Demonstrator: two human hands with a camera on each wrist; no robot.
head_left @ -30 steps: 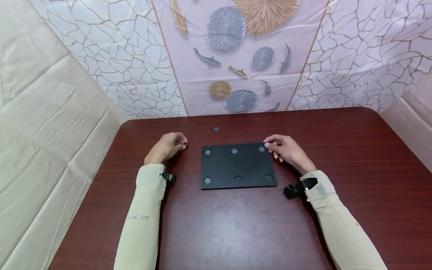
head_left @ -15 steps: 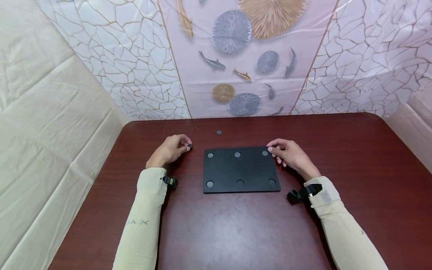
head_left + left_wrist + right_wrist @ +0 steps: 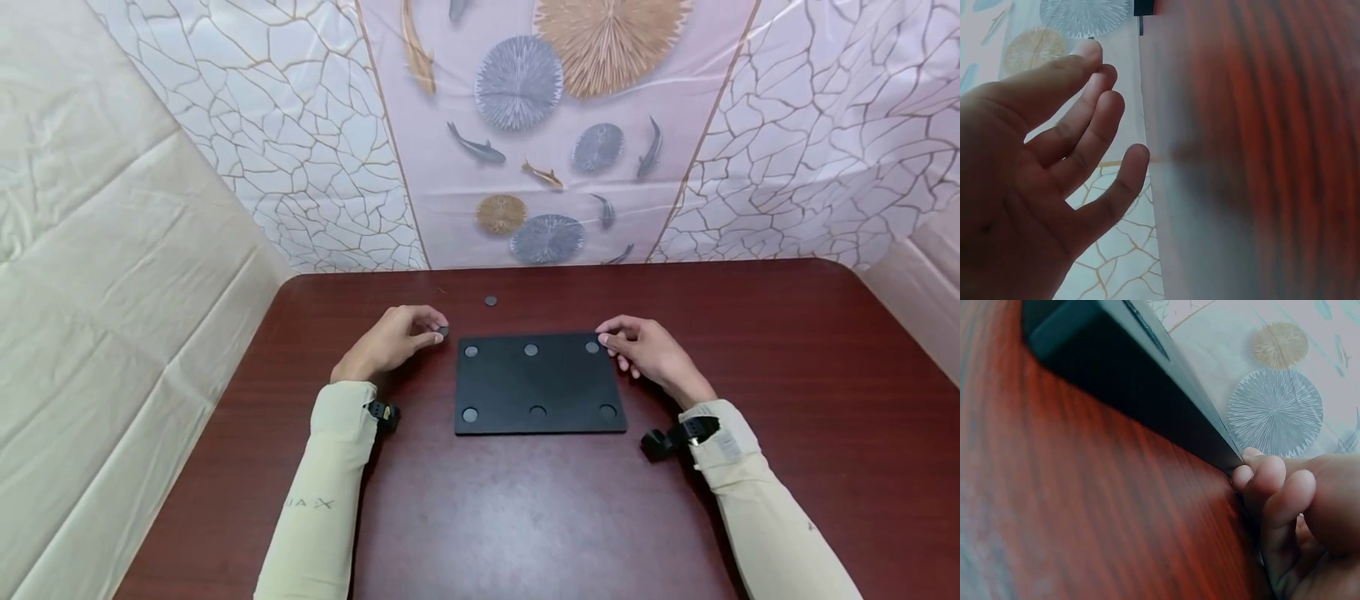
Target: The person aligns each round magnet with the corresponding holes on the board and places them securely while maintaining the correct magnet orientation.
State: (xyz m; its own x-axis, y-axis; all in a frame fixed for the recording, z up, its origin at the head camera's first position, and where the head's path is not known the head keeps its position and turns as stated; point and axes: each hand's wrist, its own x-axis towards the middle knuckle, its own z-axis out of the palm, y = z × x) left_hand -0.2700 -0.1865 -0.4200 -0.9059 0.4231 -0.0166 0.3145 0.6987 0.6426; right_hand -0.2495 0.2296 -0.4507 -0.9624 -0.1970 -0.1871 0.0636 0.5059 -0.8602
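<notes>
A flat black board (image 3: 538, 379) with round recesses lies on the table. Grey discs sit in its three back recesses and in the front left recess (image 3: 470, 415); the front middle and front right recesses look dark and bare. Between thumb and fingertips my left hand (image 3: 396, 337) pinches a small dark grey disc (image 3: 443, 332), just left of the board's back left corner. In the left wrist view the disc is hidden behind the fingers. My right hand (image 3: 647, 350) holds the board's back right corner, thumb on top; the right wrist view shows its fingers (image 3: 1288, 494) at that corner.
Another grey disc (image 3: 491, 301) lies on the reddish-brown table (image 3: 510, 517) behind the board. A patterned cloth (image 3: 450, 167) hangs along the table's back edge, and a pale cloth (image 3: 112, 292) hangs at the left.
My left hand has moved right with the disc, closer to the board's back left corner. The right hand stays at the board's corner. The whole head view has shifted slightly.
</notes>
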